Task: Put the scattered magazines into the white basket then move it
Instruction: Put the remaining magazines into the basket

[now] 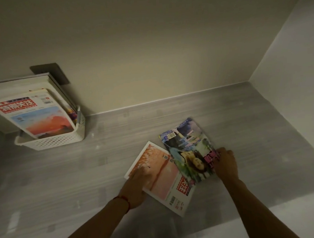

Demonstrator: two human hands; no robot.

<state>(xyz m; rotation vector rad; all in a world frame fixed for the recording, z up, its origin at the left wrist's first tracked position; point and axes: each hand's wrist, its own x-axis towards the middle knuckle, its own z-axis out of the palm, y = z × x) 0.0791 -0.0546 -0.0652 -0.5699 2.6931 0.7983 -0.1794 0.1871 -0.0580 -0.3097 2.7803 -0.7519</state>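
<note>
Grey, streaky wood-grain floor (244, 125) fills the frame, and two glossy magazines lie on it at lower centre. Left hand (137, 183) lies flat on the orange-pink magazine with the white border (161, 177), fingers (143, 171) stretched straight and spread over the cover, pressing rather than gripping; my read is that it pins the slick paper so it cannot slide. Right hand (226, 165) is on the blue-green magazine with a portrait cover and pink lettering (189, 151), fingers curled over its lower right edge, and the thumb side is hidden, so it looks like a pinch to lift that corner. This magazine overlaps the right edge of the orange one and is blurred, tilted up toward the upper right.

Over in the upper left stands the white perforated plastic basket (62, 140), against the cream wall (148, 46), well apart from both hands. It already holds several magazines upright and leaning left, a red-titled sunset-cover magazine (34, 116) in front, thicker white-edged volumes (23, 82) behind, all taller than the low rim. A dark grey wall plate (55, 73) shows just behind them.

Two magazines remain, then comes the basket move.
</note>
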